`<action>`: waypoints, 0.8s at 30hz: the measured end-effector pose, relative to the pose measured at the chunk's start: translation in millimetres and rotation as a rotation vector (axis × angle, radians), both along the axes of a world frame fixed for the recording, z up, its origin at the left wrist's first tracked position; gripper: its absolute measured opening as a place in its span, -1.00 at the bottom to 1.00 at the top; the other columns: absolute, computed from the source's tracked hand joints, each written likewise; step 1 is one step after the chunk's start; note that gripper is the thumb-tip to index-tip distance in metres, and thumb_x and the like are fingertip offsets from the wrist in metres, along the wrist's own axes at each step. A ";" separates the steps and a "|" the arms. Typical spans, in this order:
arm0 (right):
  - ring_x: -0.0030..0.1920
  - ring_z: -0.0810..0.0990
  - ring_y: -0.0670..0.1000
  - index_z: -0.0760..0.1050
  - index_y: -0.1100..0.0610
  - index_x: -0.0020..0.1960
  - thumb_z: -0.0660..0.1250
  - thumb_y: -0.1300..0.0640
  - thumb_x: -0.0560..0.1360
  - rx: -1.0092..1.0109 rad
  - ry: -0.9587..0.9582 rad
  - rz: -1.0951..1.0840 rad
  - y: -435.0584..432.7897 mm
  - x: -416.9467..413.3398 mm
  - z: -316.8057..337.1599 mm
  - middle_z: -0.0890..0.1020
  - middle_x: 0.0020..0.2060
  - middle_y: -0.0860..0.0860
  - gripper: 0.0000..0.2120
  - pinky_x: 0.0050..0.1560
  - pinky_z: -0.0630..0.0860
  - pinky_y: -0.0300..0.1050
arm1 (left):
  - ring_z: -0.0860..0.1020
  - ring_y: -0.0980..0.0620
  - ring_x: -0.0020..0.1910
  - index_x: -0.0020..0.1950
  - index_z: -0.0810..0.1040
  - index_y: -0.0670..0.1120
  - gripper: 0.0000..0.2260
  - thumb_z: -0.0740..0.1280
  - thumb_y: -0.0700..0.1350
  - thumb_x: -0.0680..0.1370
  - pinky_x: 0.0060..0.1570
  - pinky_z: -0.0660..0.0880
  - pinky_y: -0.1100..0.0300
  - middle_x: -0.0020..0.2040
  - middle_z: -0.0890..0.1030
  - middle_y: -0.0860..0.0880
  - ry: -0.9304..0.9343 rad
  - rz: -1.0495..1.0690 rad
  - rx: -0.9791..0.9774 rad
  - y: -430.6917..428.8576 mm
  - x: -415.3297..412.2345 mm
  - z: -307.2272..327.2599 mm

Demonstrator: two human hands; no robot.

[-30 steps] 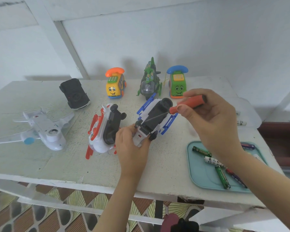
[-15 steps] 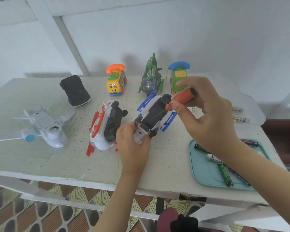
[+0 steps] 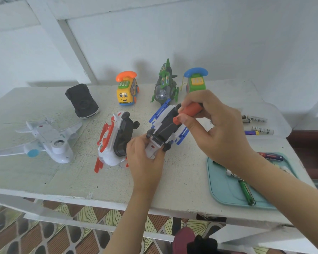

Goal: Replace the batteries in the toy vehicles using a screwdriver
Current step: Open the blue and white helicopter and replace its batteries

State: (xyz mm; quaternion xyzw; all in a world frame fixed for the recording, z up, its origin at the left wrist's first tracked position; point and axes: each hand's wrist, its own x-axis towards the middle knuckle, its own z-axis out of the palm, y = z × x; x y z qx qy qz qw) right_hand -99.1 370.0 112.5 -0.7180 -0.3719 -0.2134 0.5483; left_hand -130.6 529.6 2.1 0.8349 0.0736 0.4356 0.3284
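A blue and white toy vehicle (image 3: 166, 125) lies upside down mid-table, black underside up. My left hand (image 3: 145, 158) grips its near end. My right hand (image 3: 211, 127) pinches the orange handle of a screwdriver (image 3: 188, 111), whose thin shaft slants down onto the black underside. A teal tray (image 3: 226, 187) at the right holds several batteries, a green battery (image 3: 247, 192) among them. More loose batteries (image 3: 259, 125) lie on a clear lid behind the tray.
A red and white toy (image 3: 116, 142) lies upturned just left of my left hand. A white plane (image 3: 44, 140) and a black car (image 3: 82, 100) sit further left. Yellow phone car (image 3: 127, 90), green helicopter (image 3: 165, 87) and green phone car (image 3: 195, 80) stand at the back.
My right hand has moved in over the blue toy and turned the screwdriver handle. The left hand keeps its hold on the toy's near end.
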 end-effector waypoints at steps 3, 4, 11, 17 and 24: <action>-0.16 0.67 0.03 0.46 0.21 0.02 0.34 0.33 0.50 -0.001 0.007 -0.004 1.2 0.3 -0.6 0.61 -0.23 0.03 -0.87 -0.08 0.60 -0.03 | 0.31 0.15 -0.09 -0.10 0.46 -0.16 -0.72 0.50 -0.13 0.33 -0.10 0.22 0.34 -0.13 0.42 0.08 0.009 0.003 -0.002 0.2 0.0 -0.1; -0.16 0.68 -0.02 0.46 0.22 0.02 0.34 0.33 0.50 0.003 0.013 -0.011 1.5 0.3 -0.5 0.61 -0.23 0.01 -0.87 -0.07 0.61 -0.06 | 0.31 0.15 -0.09 -0.10 0.46 -0.16 -0.73 0.49 -0.13 0.33 -0.10 0.22 0.33 -0.13 0.42 0.08 0.010 0.004 -0.004 0.0 -0.2 0.0; -0.16 0.68 -0.13 0.41 0.14 0.03 0.33 0.37 0.51 0.028 0.061 -0.032 1.6 5.0 3.9 0.59 -0.27 -0.03 -0.80 -0.08 0.55 -0.31 | 0.28 0.18 -0.10 -0.11 0.46 -0.17 -0.73 0.49 -0.14 0.33 -0.07 0.22 0.44 -0.13 0.42 0.08 0.013 -0.002 -0.007 -0.9 -0.6 1.1; -0.17 0.67 -0.11 0.44 0.20 0.11 0.30 0.37 0.52 -0.032 0.051 0.009 2.5 12.9 8.9 0.59 -0.24 0.02 -0.79 -0.06 0.59 -0.11 | 0.29 0.20 -0.08 -0.11 0.47 -0.18 -0.73 0.48 -0.11 0.33 0.02 0.21 0.55 -0.12 0.43 0.08 0.027 -0.003 -0.022 -0.2 -0.6 0.4; -0.16 0.59 0.10 0.48 0.31 0.15 0.31 0.38 0.51 -0.211 -0.227 -0.007 4.1 12.8 7.7 0.59 -0.18 0.12 -0.79 -0.06 0.50 -0.03 | 0.29 0.20 -0.09 -0.12 0.46 -0.16 -0.74 0.45 -0.06 0.36 0.00 0.22 0.53 -0.12 0.43 0.09 0.009 -0.014 -0.014 -1.4 -0.3 0.8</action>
